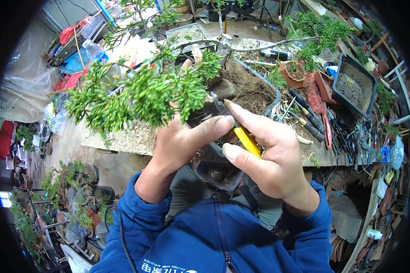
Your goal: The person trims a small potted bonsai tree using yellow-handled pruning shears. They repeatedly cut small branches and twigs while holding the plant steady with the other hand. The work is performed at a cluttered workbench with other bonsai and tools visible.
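Note:
In my right hand (273, 154) is a small cutting tool (247, 142) with a yellow handle and a grey metal tip, pinched between thumb and fingers. Its tip points up and away toward the soil. Close on its left, my left hand (187, 139) has its thumb against or just beside the tool. Juniper foliage (146, 93) hides most of the left fingers and what they hold. Behind the hands, a root ball of brown soil (253, 91) sits in a grey-blue rimmed tray (276, 98). A thin bare branch (278, 45) stretches right to more foliage.
Black-handled tools (307, 120) and a red-handled tool (326, 127) lie on the bench's right side. Beyond them is a black plastic tray (355, 86). A dark plastic container (221, 175) is below my hands. A clear bottle (94, 51) stands at far left.

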`<state>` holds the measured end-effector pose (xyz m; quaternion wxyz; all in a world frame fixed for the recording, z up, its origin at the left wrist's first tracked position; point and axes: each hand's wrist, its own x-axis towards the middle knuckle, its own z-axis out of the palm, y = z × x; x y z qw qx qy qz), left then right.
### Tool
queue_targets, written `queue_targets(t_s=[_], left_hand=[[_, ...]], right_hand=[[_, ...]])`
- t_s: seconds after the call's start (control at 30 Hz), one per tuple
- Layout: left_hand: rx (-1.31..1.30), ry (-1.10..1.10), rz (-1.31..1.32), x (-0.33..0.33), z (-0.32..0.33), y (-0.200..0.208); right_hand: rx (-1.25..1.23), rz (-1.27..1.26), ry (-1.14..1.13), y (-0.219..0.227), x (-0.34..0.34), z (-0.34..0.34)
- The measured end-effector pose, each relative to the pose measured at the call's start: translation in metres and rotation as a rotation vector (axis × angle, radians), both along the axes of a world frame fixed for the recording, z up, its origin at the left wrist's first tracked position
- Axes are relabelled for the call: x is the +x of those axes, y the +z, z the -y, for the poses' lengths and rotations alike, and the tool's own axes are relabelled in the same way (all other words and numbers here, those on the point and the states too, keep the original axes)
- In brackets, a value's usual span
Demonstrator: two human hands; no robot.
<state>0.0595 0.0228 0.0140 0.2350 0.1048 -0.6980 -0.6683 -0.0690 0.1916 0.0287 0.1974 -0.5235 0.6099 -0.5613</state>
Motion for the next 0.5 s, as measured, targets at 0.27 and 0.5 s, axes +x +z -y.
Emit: queue_targets(t_s=[0.27,0.5], left_hand=[[-0.11,0.148,-0.048,-0.0085,-0.0043,-0.0012],[-0.109,0.143,0.052,-0.0052,-0.0029,0.0013]], right_hand=[[0.039,-0.006,-0.035,0.0018,-0.0004,0.0013],[-0.033,-0.032,-0.004,-0.0068,-0.0075,0.0076]])
